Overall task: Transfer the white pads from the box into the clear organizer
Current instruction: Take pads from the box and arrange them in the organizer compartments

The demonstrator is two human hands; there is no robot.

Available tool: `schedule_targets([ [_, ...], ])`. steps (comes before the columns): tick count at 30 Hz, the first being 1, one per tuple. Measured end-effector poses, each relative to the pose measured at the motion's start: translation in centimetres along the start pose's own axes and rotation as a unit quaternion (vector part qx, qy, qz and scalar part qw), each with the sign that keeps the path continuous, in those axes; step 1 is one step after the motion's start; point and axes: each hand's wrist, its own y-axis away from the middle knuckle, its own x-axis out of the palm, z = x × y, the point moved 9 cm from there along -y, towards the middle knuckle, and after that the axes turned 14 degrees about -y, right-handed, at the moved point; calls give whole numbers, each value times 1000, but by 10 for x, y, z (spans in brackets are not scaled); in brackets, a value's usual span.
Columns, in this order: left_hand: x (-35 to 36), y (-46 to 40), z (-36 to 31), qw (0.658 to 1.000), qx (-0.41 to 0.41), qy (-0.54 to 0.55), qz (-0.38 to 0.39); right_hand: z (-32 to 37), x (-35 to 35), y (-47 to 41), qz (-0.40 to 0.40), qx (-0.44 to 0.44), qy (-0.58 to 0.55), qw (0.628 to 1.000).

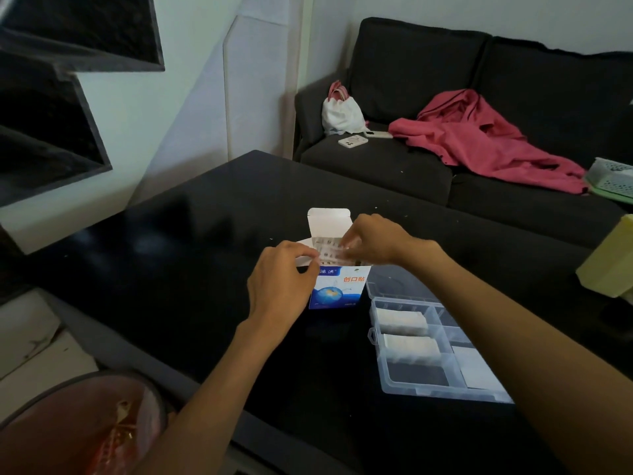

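A blue and white box (337,287) stands upright on the black table (191,255), its white lid flap open at the back. A bundle of white pads (330,252) sticks out of its top. My left hand (279,282) pinches the bundle's left end at the box's rim. My right hand (375,240) grips the bundle's right end from above. To the right lies the clear organizer (428,389), lid open; white pads (404,320) fill two left compartments and another white stack (474,368) sits at its right.
A dark sofa (394,166) behind the table carries a pink garment (479,138), a white bag (340,113) and a phone (352,141). A pale yellow object (609,265) stands at the table's right edge. A red-lined bin (78,426) sits low at left.
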Motion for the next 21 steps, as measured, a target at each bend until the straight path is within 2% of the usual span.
schedule_targets([
  [3, -1, 1, -2, 1000, 22, -3, -9, 0, -18, 13, -30, -16, -95, 995],
  [5, -7, 3, -7, 998, 37, -19, -39, 3, -33, 31, -85, -37, -167, 982],
  [7, -17, 7, -14, 997, 31, 31, -67, 3, -44, 55, -152, -58, -221, 962],
  [9, -8, 11, -22, 984, -13, 176, 11, 0, -44, 83, -204, -80, -206, 954],
  [11, 17, 23, -37, 939, -64, 292, 168, -3, -36, 111, -231, -101, -122, 960],
  [13, 39, 41, -49, 895, -94, 328, 287, -6, -24, 135, -234, -128, -33, 963],
  [14, 47, 49, -53, 885, -91, 327, 319, -8, -19, 145, -228, -136, -9, 964],
  [16, 57, 56, -58, 885, -64, 308, 344, -17, -13, 160, -218, -137, 11, 966],
  [18, 62, 62, -67, 889, -17, 289, 355, -32, -7, 168, -193, -93, -13, 977],
  [21, 66, 67, -79, 897, 64, 269, 345, -65, 8, 170, -117, 26, -200, 972],
])
